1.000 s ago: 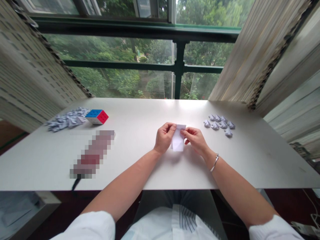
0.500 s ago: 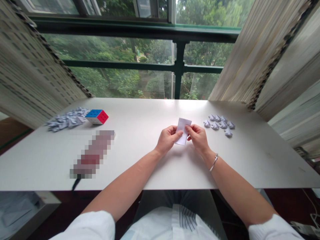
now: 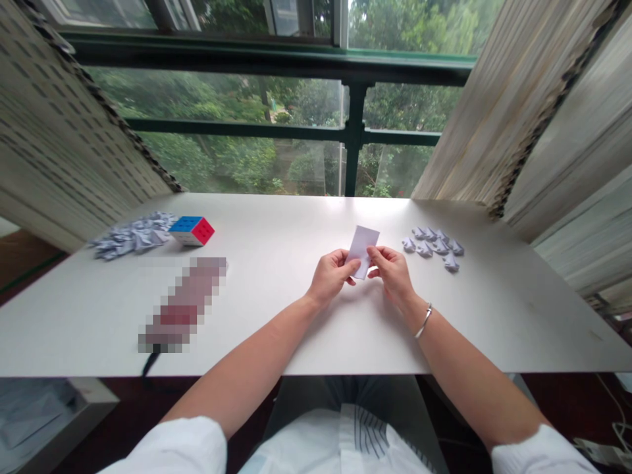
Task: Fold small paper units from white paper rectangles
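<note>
Between my two hands, a little above the table, is a small white rectangular piece of paper, tilted with its top leaning right. My left hand pinches its lower left side, thumb on the face toward me. On the right edge, my right hand grips the paper between thumb and index finger, the other fingers curled below. A silver bangle sits on the right wrist. Off to the right lie several small folded paper pieces, nearest to my right hand.
On the left of the white table lie a heap of folded paper strips, a puzzle cube and a blurred-out long object with a black strap. An open drawer is below left; window and curtains stand behind.
The paper has shifted slightly up and leans a bit more to the right. My right hand's grip has moved a little along its edge. Everything else stays put.
</note>
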Motion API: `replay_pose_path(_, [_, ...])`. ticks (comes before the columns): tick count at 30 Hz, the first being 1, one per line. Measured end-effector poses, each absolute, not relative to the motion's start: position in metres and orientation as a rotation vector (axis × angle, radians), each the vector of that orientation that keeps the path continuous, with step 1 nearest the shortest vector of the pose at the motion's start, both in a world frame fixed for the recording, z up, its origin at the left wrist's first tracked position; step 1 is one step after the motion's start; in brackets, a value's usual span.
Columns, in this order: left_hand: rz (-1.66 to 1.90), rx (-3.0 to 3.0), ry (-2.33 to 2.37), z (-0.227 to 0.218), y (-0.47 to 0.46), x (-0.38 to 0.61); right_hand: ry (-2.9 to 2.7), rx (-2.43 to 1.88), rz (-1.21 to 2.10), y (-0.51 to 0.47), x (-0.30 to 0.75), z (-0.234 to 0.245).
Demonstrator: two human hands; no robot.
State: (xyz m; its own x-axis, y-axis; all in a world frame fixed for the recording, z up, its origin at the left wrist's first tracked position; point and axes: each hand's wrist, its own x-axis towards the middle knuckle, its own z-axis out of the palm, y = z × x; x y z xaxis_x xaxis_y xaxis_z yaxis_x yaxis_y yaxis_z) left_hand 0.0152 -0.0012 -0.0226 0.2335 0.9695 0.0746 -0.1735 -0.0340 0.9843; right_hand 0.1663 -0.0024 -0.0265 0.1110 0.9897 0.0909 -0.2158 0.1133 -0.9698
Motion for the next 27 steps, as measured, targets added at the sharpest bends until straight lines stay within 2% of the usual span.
replay_pose_path(16, [1.259,1.164,0.921,-0.028,0.006,0.012,-1.061,-1.034,1.241,-0.004,0.164,-0.028])
replay_pose_path(23, [1.304,1.2,0.962,-0.031,0.009,0.011,-1.035,-1.031,1.437,-0.007,0.162,-0.024])
replay_pose_path(27, [1.256,1.24,0.973,-0.03,0.009,0.011,-1.048,-1.056,1.403,-0.007,0.16,-0.025])
